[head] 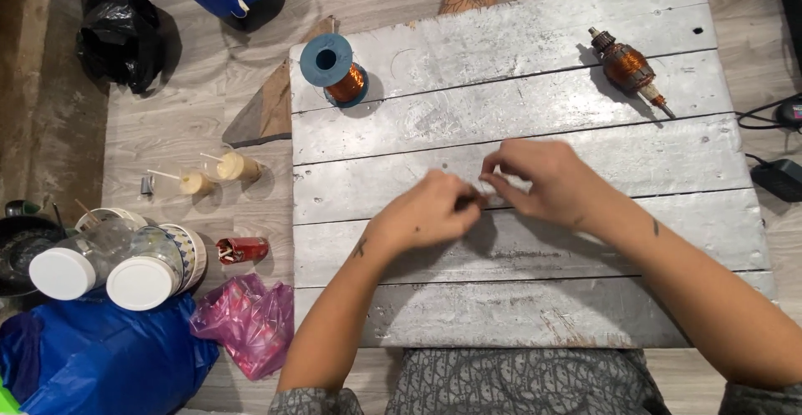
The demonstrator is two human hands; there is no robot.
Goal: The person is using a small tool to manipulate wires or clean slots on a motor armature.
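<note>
Head view: both hands meet mid-board, left hand (426, 210) and right hand (547, 183) with fingertips pinched toward each other on something too small to identify, lying between them. Spool (336, 70) stands far-left, armature (628, 68) far-right, long axis slanting. White-lidded jars (100, 269) sit off the board (585, 306).

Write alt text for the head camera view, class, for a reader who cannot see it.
A person's left hand and right hand meet fingertip to fingertip over a worn grey plank board, pinching something too small to make out. At the board's far side a spool of copper wire stands at left and a copper-wound motor armature lies at right.
</note>
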